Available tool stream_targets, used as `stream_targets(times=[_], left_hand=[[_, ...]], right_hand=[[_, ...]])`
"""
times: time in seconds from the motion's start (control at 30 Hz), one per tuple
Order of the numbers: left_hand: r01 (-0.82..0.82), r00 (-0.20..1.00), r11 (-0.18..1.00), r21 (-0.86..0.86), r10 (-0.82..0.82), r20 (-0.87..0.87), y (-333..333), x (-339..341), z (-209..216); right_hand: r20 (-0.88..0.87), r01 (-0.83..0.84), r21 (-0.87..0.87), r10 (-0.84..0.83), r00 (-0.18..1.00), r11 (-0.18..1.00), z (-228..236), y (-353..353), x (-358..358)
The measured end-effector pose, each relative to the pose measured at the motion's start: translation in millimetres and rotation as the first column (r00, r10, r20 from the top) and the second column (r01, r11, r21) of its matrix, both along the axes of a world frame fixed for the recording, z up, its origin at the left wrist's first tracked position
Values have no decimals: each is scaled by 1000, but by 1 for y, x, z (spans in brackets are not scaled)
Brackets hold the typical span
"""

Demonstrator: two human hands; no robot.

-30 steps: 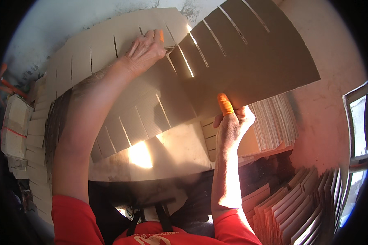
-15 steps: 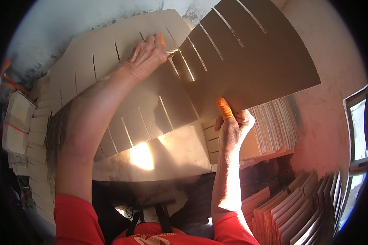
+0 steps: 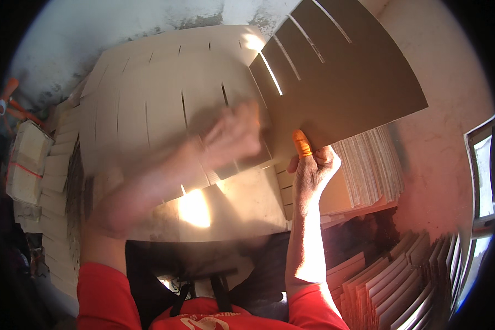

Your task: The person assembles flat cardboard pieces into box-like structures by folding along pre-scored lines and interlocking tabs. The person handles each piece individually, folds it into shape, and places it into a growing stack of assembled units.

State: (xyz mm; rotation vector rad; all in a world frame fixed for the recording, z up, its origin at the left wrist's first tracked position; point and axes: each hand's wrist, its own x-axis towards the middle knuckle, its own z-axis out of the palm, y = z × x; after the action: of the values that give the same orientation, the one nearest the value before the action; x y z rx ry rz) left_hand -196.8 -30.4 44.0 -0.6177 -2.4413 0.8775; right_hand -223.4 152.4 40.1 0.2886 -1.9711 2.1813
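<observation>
- Brown sheet point(image 3: 357, 82), flat, probably cardboard: raised at upper right, above the table point(image 3: 253, 201); its lower edge is in the right hand point(image 3: 316, 159).
- Right hand: pinching that edge, thumb laid on the near face, other fingers curled at the rim. Orange finger cover point(image 3: 301, 144) on the thumb.
- Left hand point(image 3: 234, 135): blurred, in front of the pale slotted sheets point(image 3: 159, 77), close to the brown sheet's left side. Cannot tell whether it grips anything or only brushes the surface.
- Pale sheets spread across the left and middle; whether any joins the brown one is unclear.
- Handling, judged: light for its breadth, fairly stiff, since it stands out from a one-handed pinch with little sag. Dry, matt face; unlikely to slip much.
- Weak places: the long slots point(image 3: 271, 73) cut in from the upper edge. Strips between them would likely bend or tear first.
- Best hold: the uncut margin, where the right thumb sits; a second hold well apart would check twisting.
- Around: stacked card point(image 3: 368, 165) beyond the right wrist, more upright sheets point(image 3: 390, 283) at lower right.
</observation>
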Motion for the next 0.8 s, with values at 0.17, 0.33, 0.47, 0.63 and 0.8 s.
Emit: stream_targets(times=[0.17, 0.33, 0.47, 0.63, 0.8], left_hand=[[95, 986, 896, 433, -144, 82, 37, 61, -16], [-112, 993, 518, 848, 26, 115, -3, 8, 12], [-96, 922, 790, 606, 299, -244, -84, -71, -1], [-281, 953, 873, 399, 302, 12, -104, -99, -10], [-179, 976, 924, 337, 209, -54, -101, -101, -11]], right_hand=[[10, 1, 60, -2, 1000, 998, -14, -9, -4], [145, -61, 97, 47, 988, 993, -9, -2, 1], [147, -117, 104, 101, 984, 988, -9, -13, 5], [222, -129, 102, 104, 970, 986, -3, -11, 7], [175, -130, 33, 123, 977, 991, -9, -13, 7]])
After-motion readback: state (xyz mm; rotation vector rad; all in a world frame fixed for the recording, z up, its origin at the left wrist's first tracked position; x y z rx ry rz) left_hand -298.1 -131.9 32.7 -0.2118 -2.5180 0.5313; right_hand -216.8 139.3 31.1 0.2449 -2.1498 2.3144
